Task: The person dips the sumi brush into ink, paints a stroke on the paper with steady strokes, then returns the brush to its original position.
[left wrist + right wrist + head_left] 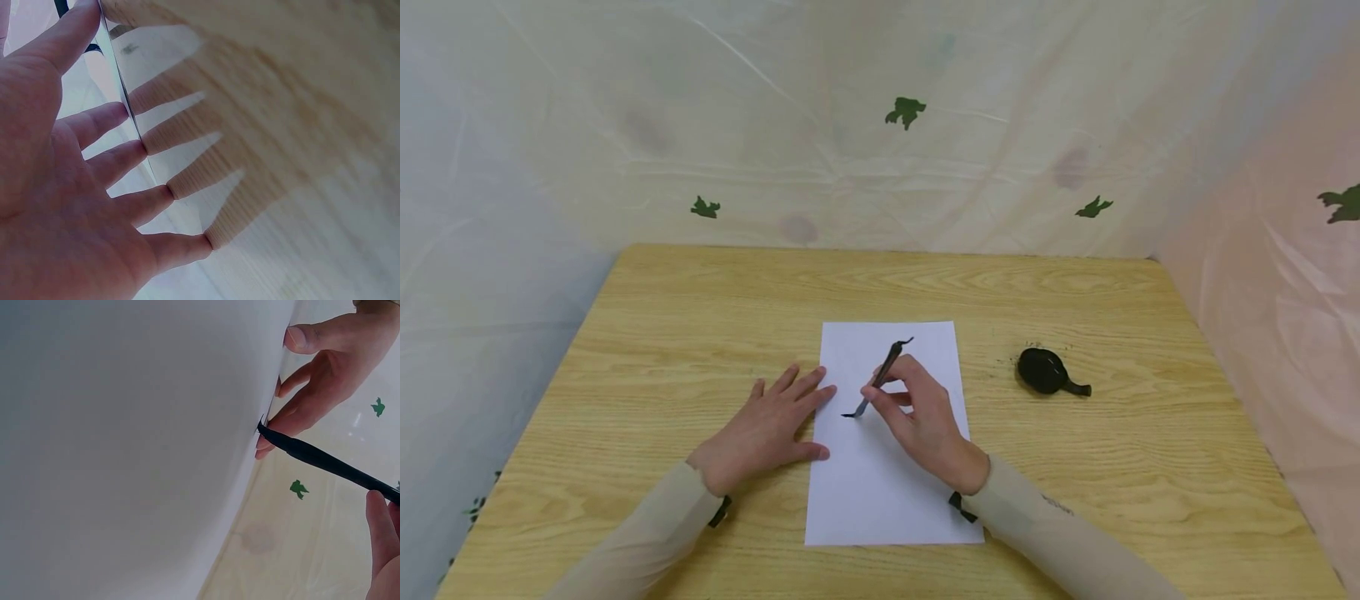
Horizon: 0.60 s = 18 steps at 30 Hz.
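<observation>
My right hand (928,421) pinches a dark, slender brush (885,371) between thumb and fingers. The brush slants over a white sheet of paper (883,500), its tip down at the sheet's left half beside a short black mark. In the right wrist view, the black tip of the brush (319,457) meets the paper's surface. Spread flat, my left hand (767,429) rests on the table with its fingertips and thumb on the sheet's left edge. Seen from the left wrist, the palm of the left hand (69,200) faces the tabletop, fingers straight.
To the right of the paper lies a round black dish-like object (1041,371) with a short curved stem and dark specks around it. The wood-grain table (700,300) backs onto a pale hanging sheet (820,100) with green bird shapes.
</observation>
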### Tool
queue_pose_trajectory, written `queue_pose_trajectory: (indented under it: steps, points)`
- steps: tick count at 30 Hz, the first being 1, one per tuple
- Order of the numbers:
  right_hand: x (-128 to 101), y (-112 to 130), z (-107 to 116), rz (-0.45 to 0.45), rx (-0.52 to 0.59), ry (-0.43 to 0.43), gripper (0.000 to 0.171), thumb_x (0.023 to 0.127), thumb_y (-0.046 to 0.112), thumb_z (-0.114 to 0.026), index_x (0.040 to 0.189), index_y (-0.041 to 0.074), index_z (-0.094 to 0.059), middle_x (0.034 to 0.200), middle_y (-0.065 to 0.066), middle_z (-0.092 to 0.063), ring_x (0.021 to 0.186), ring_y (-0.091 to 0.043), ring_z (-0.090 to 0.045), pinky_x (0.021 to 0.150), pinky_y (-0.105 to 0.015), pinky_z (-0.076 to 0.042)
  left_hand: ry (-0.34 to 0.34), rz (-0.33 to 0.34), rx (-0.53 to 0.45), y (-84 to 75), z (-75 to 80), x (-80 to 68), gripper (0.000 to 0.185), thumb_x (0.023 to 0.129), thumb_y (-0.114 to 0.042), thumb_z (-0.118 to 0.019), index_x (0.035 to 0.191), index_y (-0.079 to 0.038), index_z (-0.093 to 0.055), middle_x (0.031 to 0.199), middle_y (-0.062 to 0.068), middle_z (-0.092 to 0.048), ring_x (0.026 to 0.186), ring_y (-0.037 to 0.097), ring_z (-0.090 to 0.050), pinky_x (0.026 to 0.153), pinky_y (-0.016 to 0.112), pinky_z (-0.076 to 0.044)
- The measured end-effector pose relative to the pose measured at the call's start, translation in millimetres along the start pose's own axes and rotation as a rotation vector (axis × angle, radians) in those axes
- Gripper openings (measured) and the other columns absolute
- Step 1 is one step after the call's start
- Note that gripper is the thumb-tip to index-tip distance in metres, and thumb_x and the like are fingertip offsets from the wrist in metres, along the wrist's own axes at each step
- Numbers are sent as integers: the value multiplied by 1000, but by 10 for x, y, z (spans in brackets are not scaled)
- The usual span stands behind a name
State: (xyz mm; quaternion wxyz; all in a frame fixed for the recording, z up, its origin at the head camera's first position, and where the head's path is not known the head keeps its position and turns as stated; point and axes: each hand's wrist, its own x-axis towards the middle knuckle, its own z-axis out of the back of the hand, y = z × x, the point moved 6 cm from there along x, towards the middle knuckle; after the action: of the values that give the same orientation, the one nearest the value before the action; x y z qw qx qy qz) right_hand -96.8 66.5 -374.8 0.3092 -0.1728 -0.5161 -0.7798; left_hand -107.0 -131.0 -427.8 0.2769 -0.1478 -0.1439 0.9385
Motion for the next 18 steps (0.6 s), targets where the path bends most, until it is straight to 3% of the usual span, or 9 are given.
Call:
queue_pose_trajectory:
  steps: [6,18]
  points:
    - [-3,-1,27,0,4,-4,29,93,-2,-74,115,2,-55,105,-7,-63,100,-23,-69,74,-26,-61,7,7,-2,-1,-3,9,84,88,-50,-80,156,-13,-47,168,11,-31,154,46,-20,109,80,-23]
    - [-18,-20,73,-24,-25,-12,33,89,-4,-77,114,3,-56,105,-7,-63,101,-23,-69,73,-27,-61,5,4,0,-6,6,8,84,88,-49,-80,156,-12,-47,168,12,-31,154,47,-21,108,80,-23]
